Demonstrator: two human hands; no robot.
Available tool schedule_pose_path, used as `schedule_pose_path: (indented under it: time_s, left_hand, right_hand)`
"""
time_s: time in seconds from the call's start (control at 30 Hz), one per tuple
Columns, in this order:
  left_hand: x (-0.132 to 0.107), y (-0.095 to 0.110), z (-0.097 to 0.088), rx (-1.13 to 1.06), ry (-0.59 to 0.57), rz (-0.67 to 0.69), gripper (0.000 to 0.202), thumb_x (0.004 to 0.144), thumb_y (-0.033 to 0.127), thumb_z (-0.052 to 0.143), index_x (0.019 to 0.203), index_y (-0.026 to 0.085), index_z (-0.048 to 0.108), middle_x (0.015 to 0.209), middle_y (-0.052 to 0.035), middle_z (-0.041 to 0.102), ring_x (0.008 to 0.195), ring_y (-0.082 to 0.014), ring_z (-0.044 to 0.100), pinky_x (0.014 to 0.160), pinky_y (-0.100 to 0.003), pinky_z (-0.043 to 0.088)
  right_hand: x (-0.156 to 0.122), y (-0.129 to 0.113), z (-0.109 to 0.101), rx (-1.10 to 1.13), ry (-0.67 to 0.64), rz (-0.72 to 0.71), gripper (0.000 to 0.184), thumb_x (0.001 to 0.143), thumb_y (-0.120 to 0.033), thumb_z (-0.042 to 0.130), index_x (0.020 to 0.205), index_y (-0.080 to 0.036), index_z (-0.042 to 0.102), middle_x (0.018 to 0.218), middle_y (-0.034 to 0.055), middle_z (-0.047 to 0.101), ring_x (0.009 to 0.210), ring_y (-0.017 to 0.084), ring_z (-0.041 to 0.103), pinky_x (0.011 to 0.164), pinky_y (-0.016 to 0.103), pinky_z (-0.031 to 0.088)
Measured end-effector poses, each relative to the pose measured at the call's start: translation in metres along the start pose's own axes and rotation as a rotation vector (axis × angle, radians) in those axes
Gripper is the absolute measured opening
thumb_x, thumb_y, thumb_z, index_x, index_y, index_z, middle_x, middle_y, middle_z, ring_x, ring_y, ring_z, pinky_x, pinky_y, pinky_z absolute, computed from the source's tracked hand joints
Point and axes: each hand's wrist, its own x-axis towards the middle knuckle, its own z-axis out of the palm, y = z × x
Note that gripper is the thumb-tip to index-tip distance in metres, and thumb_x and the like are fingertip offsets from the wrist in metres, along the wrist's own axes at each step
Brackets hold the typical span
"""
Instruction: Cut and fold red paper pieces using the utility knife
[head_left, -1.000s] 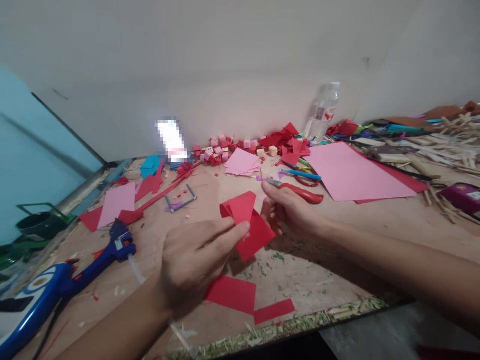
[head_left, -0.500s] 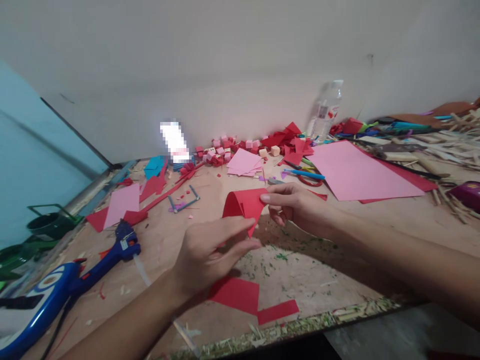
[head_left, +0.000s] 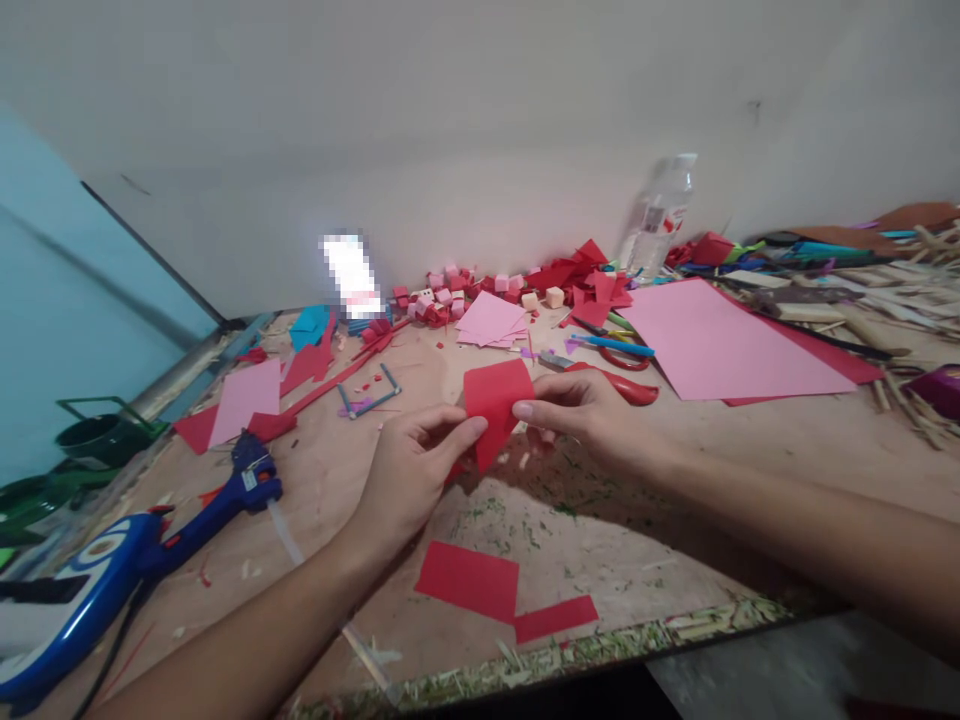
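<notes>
Paper (head_left: 497, 390) (red, curled) | left hand (head_left: 414, 462), looser earlier, now pinches it | right hand (head_left: 592, 412) pinches opposite edge | tip downward in view, long axis near-vertical

A tan table (head_left: 322, 460) bears a blue glue gun (head_left: 206, 516). Right of the glue gun lie two red paper pieces (head_left: 469, 580). A clear bottle (head_left: 657, 230) stands far beyond it.

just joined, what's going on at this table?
A person is holding a curved piece of red paper above the table, pinched by the left hand on one side and the right hand on the other. A flat red rectangle and a narrower red strip lie near the front edge. The blue glue gun lies to the left, in neither hand.
</notes>
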Motion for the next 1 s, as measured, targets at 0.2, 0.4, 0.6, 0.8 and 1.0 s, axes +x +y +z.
schedule_pose_path:
  time_s: [0.2,0.4,0.6,0.8,1.0]
  left_hand:
    - [-0.0028,0.0032,0.0018,0.010,-0.041,0.035,0.025,0.091,0.035,0.072,0.073,0.018,0.075,0.064,0.0010,0.065,0.057,-0.0126,0.056,0.054,-0.023,0.044]
    - [-0.0031,0.0034,0.0018,-0.008,-0.035,0.020,0.023,0.091,0.035,0.073,0.075,0.018,0.076,0.067,0.0000,0.068,0.059,-0.0132,0.058,0.055,-0.023,0.045]
    - [-0.0029,0.0007,0.0016,-0.028,-0.040,0.003,0.025,0.090,0.038,0.073,0.077,0.018,0.078,0.072,-0.0031,0.074,0.062,-0.0168,0.064,0.057,-0.027,0.050]
    - [-0.0026,0.0001,0.0006,-0.007,-0.051,0.002,0.028,0.093,0.039,0.072,0.075,0.017,0.076,0.065,-0.0017,0.069,0.060,-0.0174,0.065,0.056,-0.027,0.049]
    - [-0.0014,0.0038,0.0003,-0.103,0.078,0.040,0.034,0.080,0.032,0.085,0.108,0.019,0.072,0.082,-0.0011,0.078,0.077,-0.0183,0.072,0.070,-0.026,0.057]
  right_hand:
    - [-0.0008,-0.0018,0.0046,0.048,-0.020,0.083,0.030,0.077,-0.049,0.088,0.076,-0.020,0.080,0.066,0.0027,0.073,0.057,0.014,0.063,0.056,0.028,0.051]
    - [-0.0011,-0.0024,0.0055,0.011,0.004,0.078,0.032,0.077,-0.050,0.088,0.072,-0.020,0.079,0.064,0.0032,0.073,0.055,0.014,0.062,0.054,0.027,0.050]
    - [-0.0021,-0.0004,0.0053,0.018,-0.028,0.093,0.029,0.081,-0.049,0.085,0.079,-0.020,0.081,0.068,0.0038,0.076,0.057,0.015,0.064,0.056,0.028,0.051]
    - [-0.0026,-0.0006,0.0062,0.039,-0.039,0.103,0.029,0.083,-0.047,0.082,0.074,-0.020,0.079,0.067,0.0042,0.075,0.059,0.014,0.066,0.059,0.028,0.052]
    - [-0.0021,-0.0013,0.0069,0.069,-0.015,0.117,0.032,0.080,-0.049,0.084,0.074,-0.019,0.078,0.066,0.0032,0.074,0.058,0.014,0.065,0.057,0.027,0.052]
